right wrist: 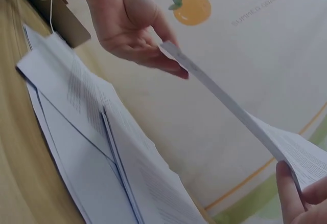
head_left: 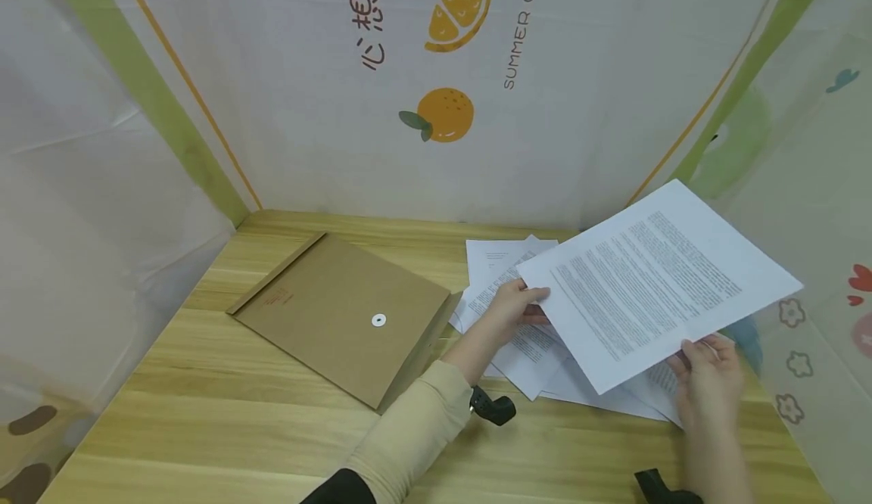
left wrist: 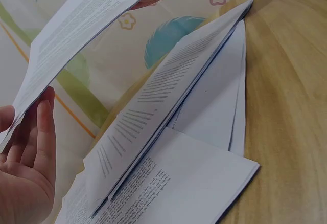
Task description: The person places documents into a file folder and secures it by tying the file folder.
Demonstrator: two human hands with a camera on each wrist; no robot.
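Note:
Both hands hold a thin stack of printed paper (head_left: 654, 284) raised and tilted over the table. My left hand (head_left: 507, 311) pinches its left edge, thumb on top and fingers underneath. At the near right edge my right hand (head_left: 711, 375) pinches it the same way. Beneath lie more printed sheets (head_left: 531, 353), spread at different angles in overlapping bundles; the raised stack hides part of them. In the right wrist view the held stack (right wrist: 225, 96) shows edge-on between the two hands.
A brown kraft document envelope (head_left: 341, 315) with a white round button lies on the wooden table (head_left: 225, 406) to the left, its flap side toward the papers. Printed white curtains (head_left: 545, 148) hang behind the table and along its sides.

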